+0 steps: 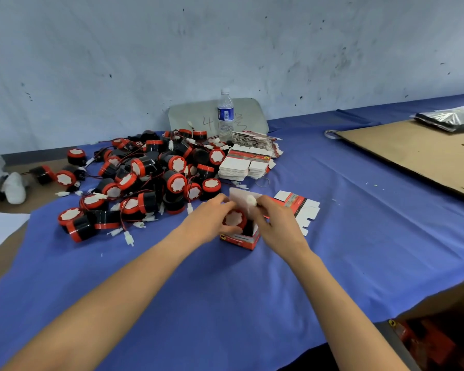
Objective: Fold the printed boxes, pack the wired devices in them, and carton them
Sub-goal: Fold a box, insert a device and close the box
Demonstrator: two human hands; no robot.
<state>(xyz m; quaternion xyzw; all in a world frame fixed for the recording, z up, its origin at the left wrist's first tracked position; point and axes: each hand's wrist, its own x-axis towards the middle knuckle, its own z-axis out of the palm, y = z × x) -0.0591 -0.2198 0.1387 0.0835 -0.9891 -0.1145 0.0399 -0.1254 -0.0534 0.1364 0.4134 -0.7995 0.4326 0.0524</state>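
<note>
- left hand [212, 220] grips the wired device [235, 218], seating it in the printed box [243, 241];
- right hand [276, 223] pinches its white plug [251, 201], likely to tuck it in

The left hand [209, 223] and right hand [276, 226] cover the side walls of the open box [243, 241], so only the red-and-white face of the device [235, 218] inside shows. The white piece [251, 200] at the right fingertips is blurred. The box's print is too small to read. At lower right the carton [395, 344] is cut by the frame edge, its contents dark and unclear.
</note>
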